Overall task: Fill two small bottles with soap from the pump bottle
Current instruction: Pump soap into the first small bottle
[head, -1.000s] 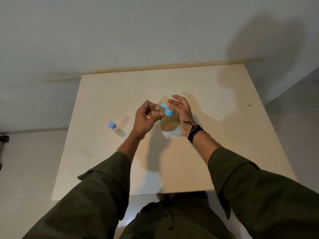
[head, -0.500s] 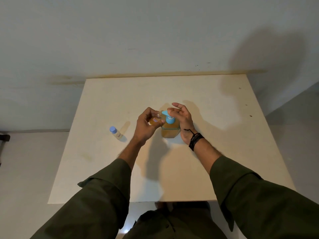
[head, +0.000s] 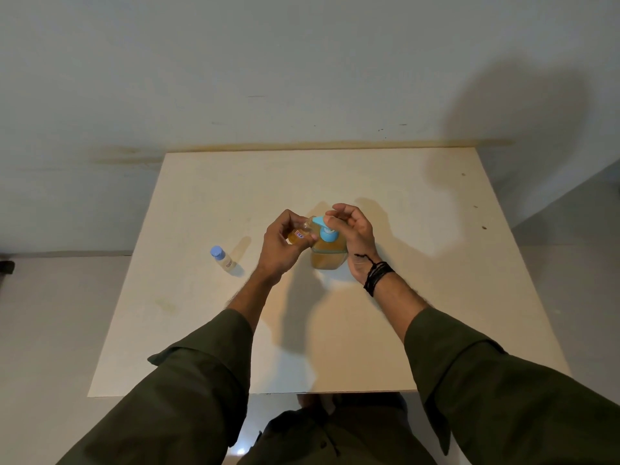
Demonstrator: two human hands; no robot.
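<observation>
Two sleeves (head: 188,391) in dark green reach forward over a pale table (head: 335,347) as a person fills a small bottle with soap. The left hand (head: 280,245) curls its fingers round an uncapped vial (head: 299,235), amber inside, and holds its mouth just under the blue nozzle of the pump (head: 327,250), which stands mid-table with amber soap in it. The right hand (head: 355,239), a black cord at its wrist, arches over the pump head with fingers loosely bent; whether they touch the head cannot be told from here. To the left, well apart from both hands, a second vial (head: 223,259) stands capped in blue. The first fill looks to be under way. The next press calls for a steady push while the vial's mouth stays under the spout.
</observation>
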